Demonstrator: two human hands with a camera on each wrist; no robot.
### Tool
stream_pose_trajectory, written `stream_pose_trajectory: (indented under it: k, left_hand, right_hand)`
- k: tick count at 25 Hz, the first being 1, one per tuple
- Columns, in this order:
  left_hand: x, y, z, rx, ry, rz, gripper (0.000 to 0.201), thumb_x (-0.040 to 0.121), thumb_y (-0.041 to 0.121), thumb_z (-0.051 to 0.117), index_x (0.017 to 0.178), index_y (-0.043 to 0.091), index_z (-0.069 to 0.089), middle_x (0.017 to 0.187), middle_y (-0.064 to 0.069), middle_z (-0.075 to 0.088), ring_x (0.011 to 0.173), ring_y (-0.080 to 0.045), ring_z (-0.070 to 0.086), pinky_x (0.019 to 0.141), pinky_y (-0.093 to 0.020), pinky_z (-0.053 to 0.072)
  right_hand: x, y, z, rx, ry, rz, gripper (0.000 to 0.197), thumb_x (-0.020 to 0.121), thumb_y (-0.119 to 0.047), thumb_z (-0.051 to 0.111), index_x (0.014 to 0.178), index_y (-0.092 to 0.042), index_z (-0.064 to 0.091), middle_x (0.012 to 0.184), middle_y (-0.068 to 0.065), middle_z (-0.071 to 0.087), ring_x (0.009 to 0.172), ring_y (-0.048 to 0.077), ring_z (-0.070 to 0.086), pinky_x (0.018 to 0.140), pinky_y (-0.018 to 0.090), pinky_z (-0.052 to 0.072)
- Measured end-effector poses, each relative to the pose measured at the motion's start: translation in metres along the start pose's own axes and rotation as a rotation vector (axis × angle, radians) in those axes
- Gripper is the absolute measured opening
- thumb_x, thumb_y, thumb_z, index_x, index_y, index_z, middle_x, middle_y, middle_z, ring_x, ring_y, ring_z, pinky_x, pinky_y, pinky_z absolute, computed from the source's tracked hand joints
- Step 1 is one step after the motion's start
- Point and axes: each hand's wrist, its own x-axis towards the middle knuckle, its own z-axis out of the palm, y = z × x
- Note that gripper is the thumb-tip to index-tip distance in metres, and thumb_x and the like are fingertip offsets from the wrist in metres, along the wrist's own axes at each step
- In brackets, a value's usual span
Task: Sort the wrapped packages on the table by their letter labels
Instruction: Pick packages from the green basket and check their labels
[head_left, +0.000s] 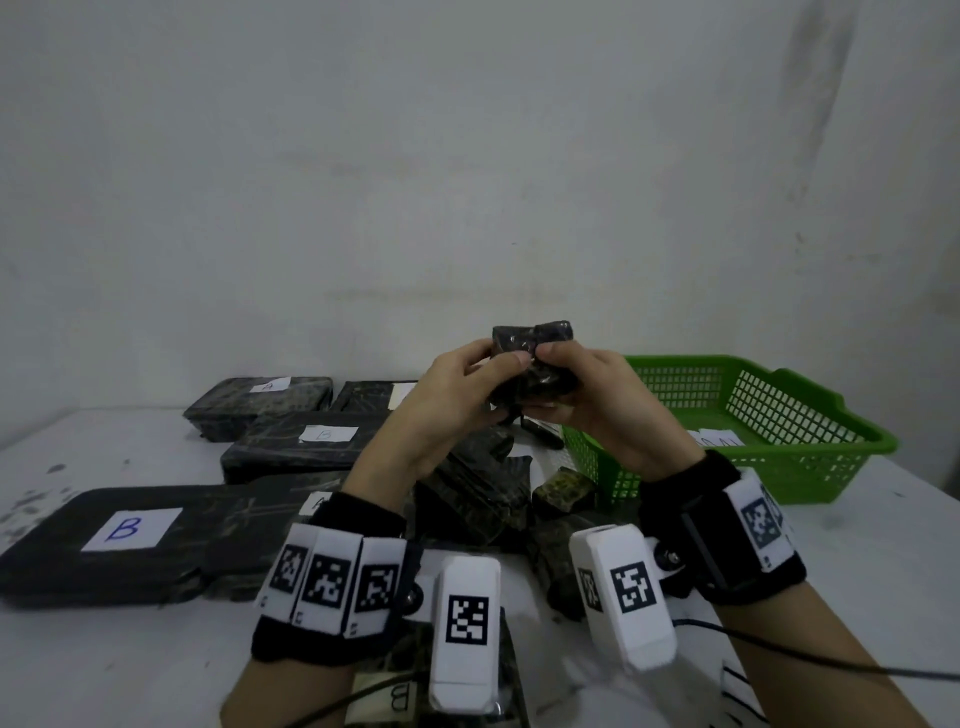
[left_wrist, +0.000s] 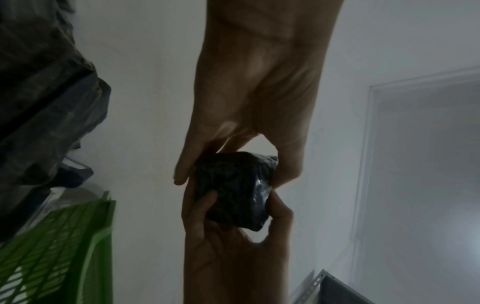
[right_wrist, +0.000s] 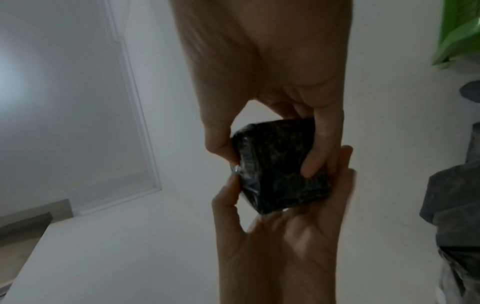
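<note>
Green plastic mesh forms the basket (head_left: 810, 415) near the table's (head_left: 104, 665) far right edge, with white paper slips lying in its bottom. Along the left side of the table lie flat packages in dark wrap: a large package (head_left: 130, 540) at the left edge with a white label reading B, a second package (head_left: 301, 447) behind it whose label seems to read B, and a rear package (head_left: 260, 402) toward the far edge with a label that looks like A. Another dark flat pack beside that one is partly hidden behind the left hand (head_left: 452, 405). A loose heap of smaller wrapped bundles (head_left: 478, 493) sits mid-table under the raised wrists, which block much of it; one small bundle lies just beside the basket's near wall. Black wristbands with white marker blocks cover both wrists, and a dark cable runs off toward the right edge.

Raised above the middle of the table, clear of everything, is the small package (head_left: 535, 364), a blocky lump in glossy black film with creases and highlights. No letter label shows on any face seen in the three views. Both hands hold it: the left hand's thumb and curled fingers (left_wrist: 182, 170) clasp one side, and the right hand (head_left: 592, 400) wraps the other, thumb on top and fingers (right_wrist: 311, 164) underneath, the two thumbs nearly meeting.
</note>
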Motion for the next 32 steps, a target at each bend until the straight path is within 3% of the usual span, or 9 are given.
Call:
stream_pose_trajectory:
  k: [4,9,15,19,21,24,28,30,32]
  left_hand:
    - [0.002,-0.002,0.003,-0.001,0.039,0.045,0.018,0.09,0.008,0.053,0.107,0.009,0.058,0.096,-0.009,0.063,0.088,-0.018,0.063,0.082,-0.031,0.056]
    - [0.0,-0.005,0.004,0.028,0.066,0.121,0.015,0.091,0.009,0.053,0.093,0.023,0.058,0.087,-0.005,0.065,0.078,-0.012,0.067,0.064,-0.027,0.058]
    - [0.003,-0.004,0.005,-0.002,0.069,0.056,0.034,0.093,0.012,0.049,0.126,0.012,0.042,0.109,-0.008,0.06,0.099,-0.021,0.063,0.092,-0.041,0.052]
    - [0.008,-0.007,0.006,-0.285,0.082,0.018,0.06,0.086,0.016,0.056,0.134,0.012,0.019,0.104,-0.008,0.054,0.091,-0.016,0.059,0.085,-0.034,0.051]
    - [0.013,-0.009,0.001,-0.427,0.111,-0.019,0.078,0.072,0.035,0.066,0.133,0.004,0.027,0.112,-0.013,0.056,0.096,-0.018,0.06,0.077,-0.03,0.054]
    - [0.013,-0.01,-0.006,-0.435,0.115,-0.047,0.053,0.091,0.049,0.044,0.118,0.005,0.055,0.111,-0.015,0.066,0.099,-0.024,0.065,0.079,-0.036,0.056]
    - [0.009,-0.011,-0.005,-0.253,0.11,-0.061,0.057,0.094,0.052,0.025,0.102,0.01,0.063,0.107,-0.018,0.067,0.093,-0.025,0.067,0.074,-0.037,0.058]
    - [0.01,-0.011,-0.003,-0.132,0.133,-0.056,0.055,0.092,0.055,0.029,0.099,0.013,0.063,0.101,-0.015,0.068,0.086,-0.023,0.067,0.069,-0.035,0.059]
    - [0.01,-0.011,-0.001,-0.048,0.057,0.003,0.068,0.081,0.067,0.043,0.117,0.01,0.055,0.11,-0.014,0.065,0.098,-0.029,0.066,0.078,-0.039,0.057]
  right_hand:
    - [-0.003,0.0,0.003,-0.073,0.002,-0.027,0.018,0.091,-0.014,0.051,0.091,-0.002,0.064,0.084,0.011,0.064,0.076,0.015,0.065,0.059,0.022,0.053]
    - [-0.003,0.002,0.006,-0.098,0.034,-0.044,0.018,0.092,-0.015,0.052,0.087,-0.004,0.065,0.082,0.009,0.068,0.07,0.008,0.069,0.055,0.02,0.052]
    - [0.001,0.008,0.005,-0.242,0.132,-0.123,0.038,0.084,-0.026,0.065,0.113,-0.003,0.058,0.107,0.012,0.067,0.092,0.017,0.067,0.073,0.027,0.057]
    - [-0.006,0.006,0.015,-0.643,0.215,-0.34,0.051,0.081,-0.053,0.054,0.112,-0.012,0.052,0.106,-0.001,0.063,0.094,0.01,0.059,0.072,0.009,0.044]
    - [-0.009,0.0,0.015,-0.591,0.103,-0.312,0.057,0.083,-0.058,0.038,0.118,-0.016,0.056,0.113,0.0,0.064,0.099,0.013,0.06,0.082,0.017,0.046]
    - [-0.01,-0.007,0.005,-0.425,0.014,-0.257,0.037,0.089,-0.031,0.054,0.125,-0.022,0.054,0.107,0.003,0.064,0.085,0.007,0.063,0.072,0.017,0.051]
    - [-0.011,-0.005,-0.001,-0.222,-0.126,-0.062,0.067,0.056,-0.031,0.074,0.12,-0.024,0.052,0.104,0.003,0.063,0.093,0.017,0.065,0.083,0.032,0.056]
    - [-0.012,-0.002,0.005,-0.327,-0.08,-0.129,0.054,0.055,-0.028,0.079,0.105,-0.023,0.058,0.102,0.004,0.064,0.093,0.017,0.065,0.084,0.033,0.056]
    - [-0.009,0.002,0.008,-0.655,0.137,-0.292,0.056,0.056,-0.034,0.084,0.103,-0.025,0.054,0.106,0.003,0.056,0.099,0.014,0.057,0.088,0.026,0.05]
